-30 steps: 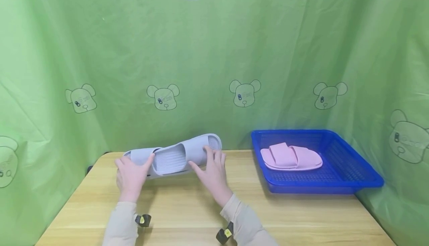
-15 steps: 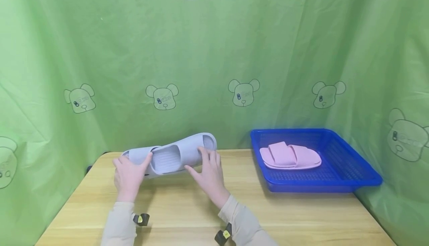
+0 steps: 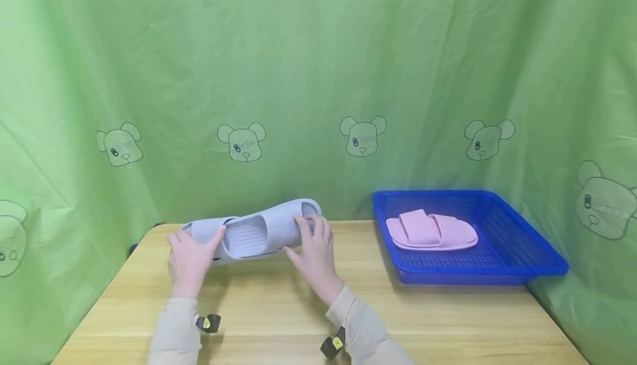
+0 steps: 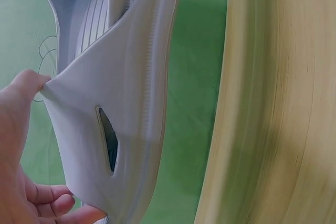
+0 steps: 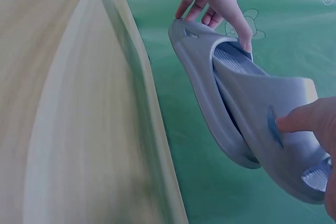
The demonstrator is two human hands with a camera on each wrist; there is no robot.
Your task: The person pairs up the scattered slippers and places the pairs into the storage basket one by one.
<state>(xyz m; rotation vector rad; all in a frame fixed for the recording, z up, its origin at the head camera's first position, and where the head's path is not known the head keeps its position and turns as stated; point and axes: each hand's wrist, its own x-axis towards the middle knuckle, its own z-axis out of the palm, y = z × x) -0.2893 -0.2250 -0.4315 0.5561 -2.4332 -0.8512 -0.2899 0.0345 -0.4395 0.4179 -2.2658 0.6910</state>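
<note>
A pair of grey-blue slippers is held fitted into each other, heel to toe, above the far left part of the table. My left hand (image 3: 190, 260) grips the left slipper (image 3: 206, 230) by its strap, the thumb at the strap's edge in the left wrist view. My right hand (image 3: 316, 257) grips the right slipper (image 3: 282, 228) at its strap; in the right wrist view the thumb (image 5: 294, 120) presses by the slot in the strap's side. The pair tilts, right end higher. Fingers behind the slippers are partly hidden.
A blue plastic basket (image 3: 527, 270) stands at the right on the wooden table (image 3: 269, 309). Two pink slippers (image 3: 430, 232) lie stacked in its left part. A green curtain (image 3: 298, 77) hangs behind the table and at both sides.
Both hands and the grey-blue slippers have shifted slightly to the left since a second ago. The grip looks much the same. Basket and pink slippers stay in place.
</note>
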